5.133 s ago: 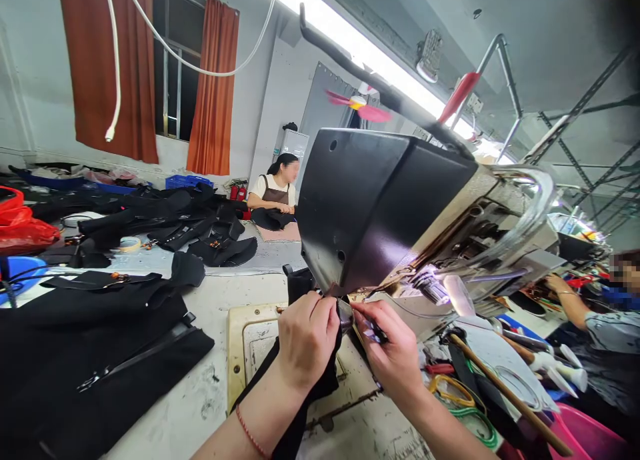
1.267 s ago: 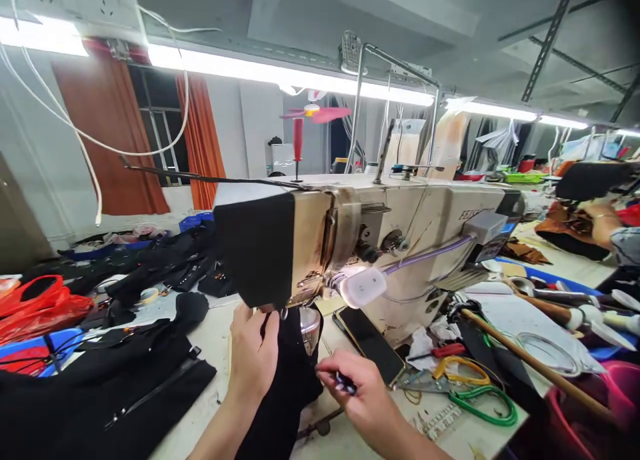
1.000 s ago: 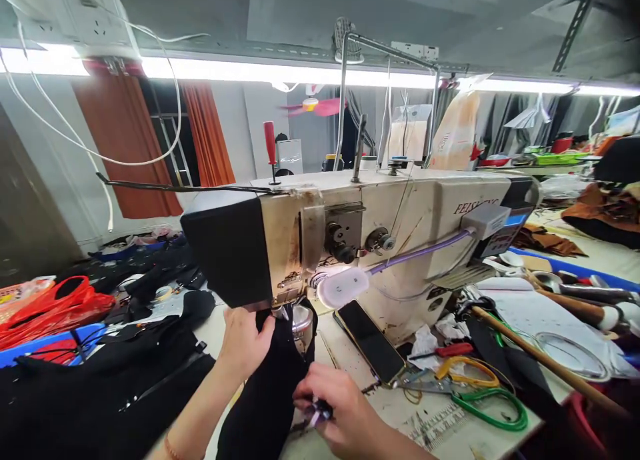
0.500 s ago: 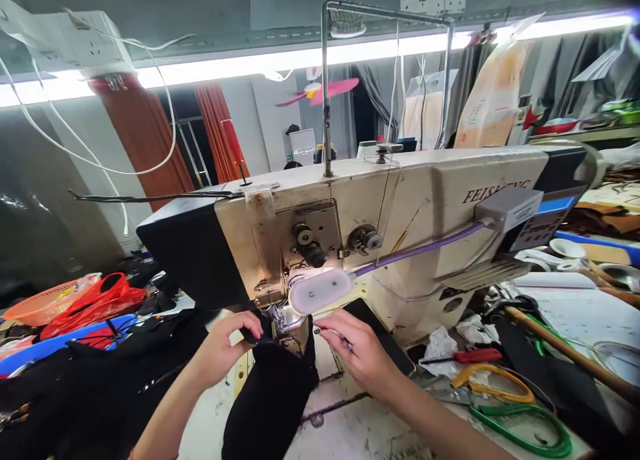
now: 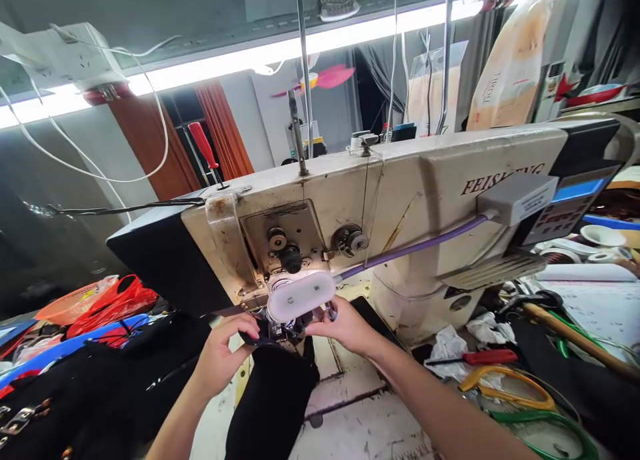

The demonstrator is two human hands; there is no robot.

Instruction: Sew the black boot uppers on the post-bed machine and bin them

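A sewing machine (image 5: pixel 395 193) stands before me, its needle area partly hidden behind a white lamp (image 5: pixel 303 299). Black fabric (image 5: pixel 270 400) runs from under the presser foot (image 5: pixel 287 328) toward me. To the left of the foot, my left hand (image 5: pixel 225 353) is closed, pinching the edge of the fabric. My right hand (image 5: pixel 345 328) is closed at the right of the foot, its fingertips partly behind the lamp. A shiny bit of metal shows at those fingers; what it is I cannot make out.
Orange-handled scissors (image 5: pixel 507 387), green-handled scissors (image 5: pixel 545 423) and a red screwdriver (image 5: pixel 490 357) lie at the right. A wooden-handled tool (image 5: pixel 575 337) is beyond them. More black cloth (image 5: pixel 125 380) covers the left side, near a red plastic bag (image 5: pixel 117 303).
My right hand has moved up and in toward the presser foot, its fingertips now behind the lamp. My left hand keeps its pinch on the fabric. The view has shifted and tilted slightly.
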